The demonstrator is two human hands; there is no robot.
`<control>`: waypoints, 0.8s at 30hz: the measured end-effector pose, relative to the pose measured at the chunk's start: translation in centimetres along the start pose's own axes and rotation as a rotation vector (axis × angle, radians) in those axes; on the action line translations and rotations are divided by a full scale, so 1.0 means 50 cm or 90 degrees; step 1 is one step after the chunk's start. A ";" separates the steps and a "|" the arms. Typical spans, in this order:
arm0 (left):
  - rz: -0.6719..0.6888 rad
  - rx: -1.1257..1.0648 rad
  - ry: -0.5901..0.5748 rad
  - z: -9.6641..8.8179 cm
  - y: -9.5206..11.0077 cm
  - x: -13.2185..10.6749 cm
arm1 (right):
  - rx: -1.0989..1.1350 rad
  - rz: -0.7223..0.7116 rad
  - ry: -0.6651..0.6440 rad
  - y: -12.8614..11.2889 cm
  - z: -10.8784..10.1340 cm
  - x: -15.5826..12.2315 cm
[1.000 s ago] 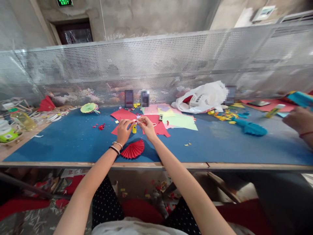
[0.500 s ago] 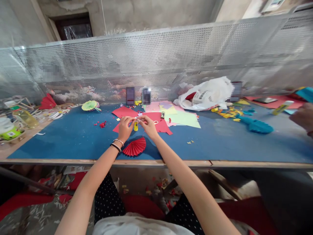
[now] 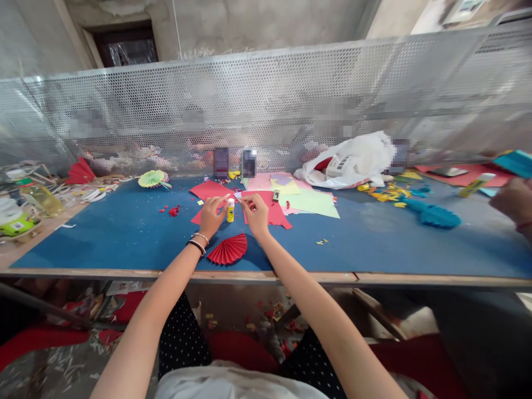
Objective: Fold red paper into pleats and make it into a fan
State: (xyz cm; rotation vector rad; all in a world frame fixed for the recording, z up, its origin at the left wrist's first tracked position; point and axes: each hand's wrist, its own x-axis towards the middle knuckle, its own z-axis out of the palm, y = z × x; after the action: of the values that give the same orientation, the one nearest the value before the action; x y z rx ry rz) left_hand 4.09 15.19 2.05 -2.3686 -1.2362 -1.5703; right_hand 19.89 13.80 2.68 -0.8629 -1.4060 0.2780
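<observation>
A yellow glue stick [image 3: 230, 211] with a white top stands upright on the blue table surface. My left hand [image 3: 213, 216] is closed at its left side, thumb and fingertips against it. Just right of the stick, my right hand [image 3: 255, 213] has its fingers curled together in a pinch; whatever may be between them is too small to make out. Sheets of red paper [image 3: 211, 190] lie behind and under my hands. Nearer the front edge, a pleated red paper fan [image 3: 228, 249] lies spread below both hands.
Pastel paper sheets [image 3: 316, 204], a small sharpener-like item [image 3: 276, 195] and a white plastic bag [image 3: 353, 160] lie behind. A green paper rosette [image 3: 152, 178] and bottle [image 3: 44, 199] are left. At right are blue folded paper [image 3: 438, 215] and another person's hand [image 3: 513, 202] near a glue stick [image 3: 477, 184].
My right hand has come away from the top of the glue stick, moving slightly right. The white top is now uncovered, and the white ring by my right hand is hidden.
</observation>
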 end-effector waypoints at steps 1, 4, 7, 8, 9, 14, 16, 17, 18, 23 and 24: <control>-0.015 -0.002 -0.012 0.005 -0.009 0.001 | -0.017 -0.018 0.018 0.003 0.001 0.002; -0.083 -0.059 -0.115 0.026 -0.034 0.002 | -0.076 -0.055 0.045 0.018 0.010 0.009; -0.112 -0.084 -0.213 0.040 -0.049 -0.001 | -0.170 -0.091 -0.004 0.030 0.020 0.011; -0.113 -0.076 -0.222 0.042 -0.051 -0.002 | -0.204 -0.102 -0.031 0.031 0.022 0.009; -0.113 -0.064 -0.221 0.042 -0.051 -0.003 | -0.233 -0.112 -0.059 0.030 0.024 0.006; -0.124 -0.018 -0.213 0.034 -0.044 -0.004 | -0.301 -0.132 -0.130 0.017 0.018 -0.009; -0.134 -0.008 -0.217 0.032 -0.043 -0.003 | -0.313 -0.131 -0.139 0.015 0.014 -0.012; -0.139 -0.001 -0.216 0.032 -0.042 -0.003 | -0.319 -0.132 -0.143 0.016 0.013 -0.013; -0.142 0.008 -0.214 0.032 -0.042 -0.003 | -0.324 -0.135 -0.148 0.017 0.013 -0.013; -0.116 0.035 -0.200 0.023 -0.033 -0.008 | -0.339 -0.172 -0.169 0.017 0.017 -0.014; -0.110 0.036 -0.199 0.020 -0.030 -0.010 | -0.337 -0.177 -0.171 0.016 0.018 -0.015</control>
State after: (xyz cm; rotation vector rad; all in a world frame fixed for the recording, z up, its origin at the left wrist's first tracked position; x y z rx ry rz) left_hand 3.82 16.37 0.62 -2.6055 -1.5567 -1.2116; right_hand 19.14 14.19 1.56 -1.0670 -1.8712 -0.2129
